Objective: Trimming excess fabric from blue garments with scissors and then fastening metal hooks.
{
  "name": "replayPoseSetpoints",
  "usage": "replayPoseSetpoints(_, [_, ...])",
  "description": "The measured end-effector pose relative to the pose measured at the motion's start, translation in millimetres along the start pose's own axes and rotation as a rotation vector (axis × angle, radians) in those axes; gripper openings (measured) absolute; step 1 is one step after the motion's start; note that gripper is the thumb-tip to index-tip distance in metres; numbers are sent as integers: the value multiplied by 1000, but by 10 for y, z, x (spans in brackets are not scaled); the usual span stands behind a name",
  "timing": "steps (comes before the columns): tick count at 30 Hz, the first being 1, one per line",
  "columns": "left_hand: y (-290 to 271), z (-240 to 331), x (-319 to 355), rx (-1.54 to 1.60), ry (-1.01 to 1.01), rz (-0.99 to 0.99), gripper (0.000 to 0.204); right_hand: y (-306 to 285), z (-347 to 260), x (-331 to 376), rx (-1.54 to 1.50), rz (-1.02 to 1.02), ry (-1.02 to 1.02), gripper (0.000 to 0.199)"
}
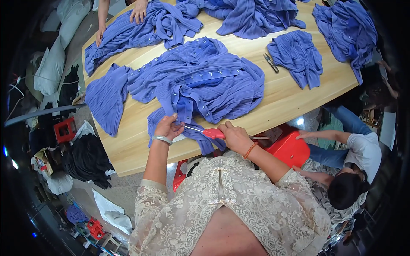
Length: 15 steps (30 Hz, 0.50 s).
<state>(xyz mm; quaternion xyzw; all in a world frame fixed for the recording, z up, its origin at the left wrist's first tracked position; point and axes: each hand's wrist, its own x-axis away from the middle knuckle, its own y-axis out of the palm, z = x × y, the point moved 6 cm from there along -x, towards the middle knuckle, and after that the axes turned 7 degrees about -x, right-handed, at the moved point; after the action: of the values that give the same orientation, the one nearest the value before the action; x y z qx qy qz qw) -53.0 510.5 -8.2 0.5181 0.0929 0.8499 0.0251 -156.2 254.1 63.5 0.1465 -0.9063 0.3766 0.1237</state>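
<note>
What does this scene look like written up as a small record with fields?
Setting: wooden table piled with blue garments
Left hand: pinches the edge of the nearest blue ribbed garment
Right hand: grips a red-handled tool, tip pointing at the left fingers
Also on table: small snips beside a folded blue garment
Others: another person's hands at the far edge; a seated person at right

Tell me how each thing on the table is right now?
Blue ribbed knit cardigan: unbuttoned, spread out crumpled.
Red-handled scissors: held in right hand, blades at the cloth.
Left hand: pinching the cardigan's edge.
Small grey metal snips: lying unused.
Folded blue knit bundle: lying alone.
</note>
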Motion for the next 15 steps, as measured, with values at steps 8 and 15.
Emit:
replayPoseSetpoints(8, [252,-41,-44,129,-221,-286,23,-45,-2,61,-9,11,-18,17])
replayPoseSetpoints(15, [146,-225,-280,404,-110,-146,18,51,237,323,-5,-78,118,32])
